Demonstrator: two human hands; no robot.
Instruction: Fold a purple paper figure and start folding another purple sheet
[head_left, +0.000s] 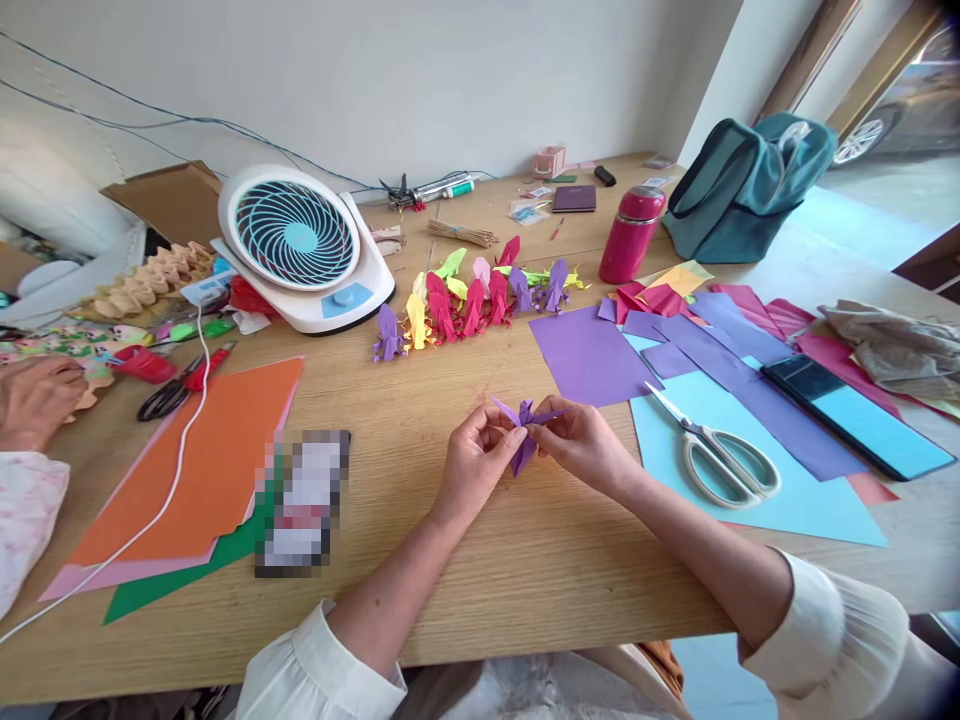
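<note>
White sleeves (326, 660) nearest us, our left hand (480, 450) and right hand (585, 440) clamp fingers (514, 440) on the purple paper figure (522, 461) over the tabletop (397, 420); uneven tugging could tear its thin paper. Beyond stands a row of folded figures (474, 306).

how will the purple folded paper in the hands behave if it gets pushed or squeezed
The purple folded paper is probably very light, since it looks small and thin. Its middle, where folds overlap, may feel fairly stiff, but the narrow points sticking out look apt to bend.
</note>
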